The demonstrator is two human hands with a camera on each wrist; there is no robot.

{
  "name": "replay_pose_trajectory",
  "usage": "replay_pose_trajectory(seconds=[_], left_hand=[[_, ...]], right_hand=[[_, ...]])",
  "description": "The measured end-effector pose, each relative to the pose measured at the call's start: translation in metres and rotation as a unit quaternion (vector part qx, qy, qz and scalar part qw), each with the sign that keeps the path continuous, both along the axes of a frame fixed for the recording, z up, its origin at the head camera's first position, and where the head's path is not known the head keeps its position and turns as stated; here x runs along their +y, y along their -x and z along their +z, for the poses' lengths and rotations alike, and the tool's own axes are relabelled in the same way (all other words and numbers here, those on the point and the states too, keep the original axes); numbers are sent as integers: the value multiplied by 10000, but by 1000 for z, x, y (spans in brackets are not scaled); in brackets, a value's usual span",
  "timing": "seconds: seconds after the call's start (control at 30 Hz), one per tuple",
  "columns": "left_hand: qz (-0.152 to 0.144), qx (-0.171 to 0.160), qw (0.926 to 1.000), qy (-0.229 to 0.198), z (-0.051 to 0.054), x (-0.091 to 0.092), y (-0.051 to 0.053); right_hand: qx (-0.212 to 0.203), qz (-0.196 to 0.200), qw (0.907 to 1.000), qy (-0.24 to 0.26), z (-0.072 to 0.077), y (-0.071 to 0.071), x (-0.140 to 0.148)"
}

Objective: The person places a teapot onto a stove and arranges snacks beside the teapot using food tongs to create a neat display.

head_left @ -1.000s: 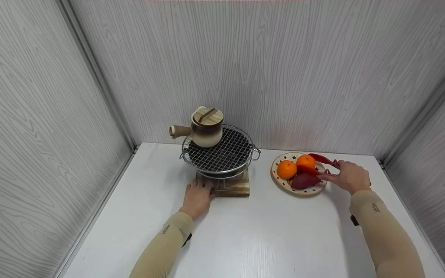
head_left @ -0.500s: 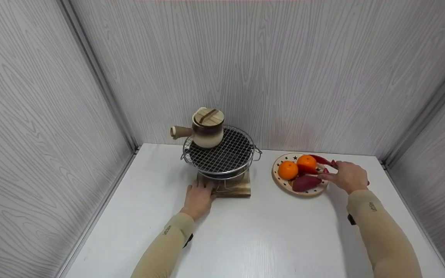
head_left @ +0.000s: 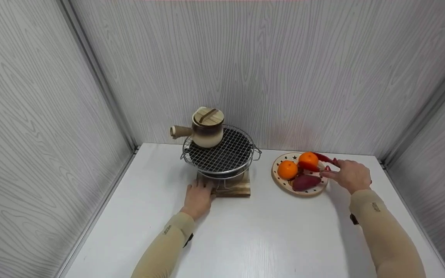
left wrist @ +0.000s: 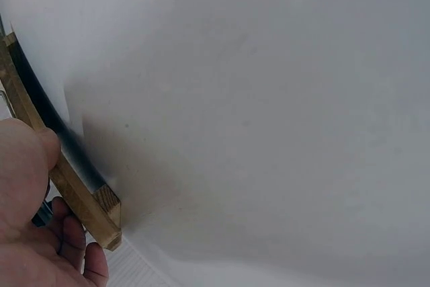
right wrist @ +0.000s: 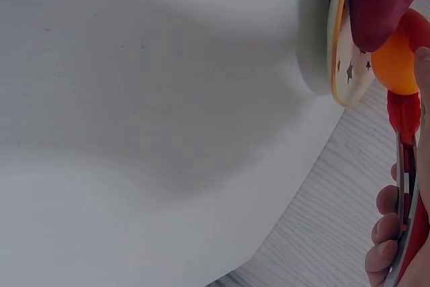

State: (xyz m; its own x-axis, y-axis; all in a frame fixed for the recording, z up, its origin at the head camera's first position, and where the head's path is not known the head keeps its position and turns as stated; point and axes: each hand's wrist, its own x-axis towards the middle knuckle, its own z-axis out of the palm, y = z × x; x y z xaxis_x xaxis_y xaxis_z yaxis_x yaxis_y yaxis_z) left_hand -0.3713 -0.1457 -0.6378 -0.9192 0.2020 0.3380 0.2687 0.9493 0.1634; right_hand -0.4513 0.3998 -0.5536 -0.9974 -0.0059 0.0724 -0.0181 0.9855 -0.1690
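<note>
My right hand grips a pair of red-tipped tongs. Their tips are closed around one orange over the far side of the star-patterned plate. A second orange and a dark red sweet potato lie on that plate. At the left, my left hand holds the near-left corner of the wooden base under a small grill, thumb on one side of the board and fingers on the other. The round wire rack sits on top of the grill.
A brown and cream pot with a wooden lid stands on the rack's back left, its handle jutting out leftward. Grey wood-patterned walls rise behind and at both sides of the white table.
The orange in the tongs has risen slightly and shifted a little to the right, along with my right hand. My left hand stays at the wooden base.
</note>
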Motion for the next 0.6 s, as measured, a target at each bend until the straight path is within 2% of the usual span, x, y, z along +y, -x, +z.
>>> replay_pose_trajectory(seconds=[0.27, 0.6], left_hand=[[-40, 114, 9999, -64, -5, -1, 3], [74, -44, 10000, 38, -6, 0, 4]], right_hand=[[242, 116, 9996, -19, 13, -7, 0], [457, 215, 9984, -266, 29, -12, -7]])
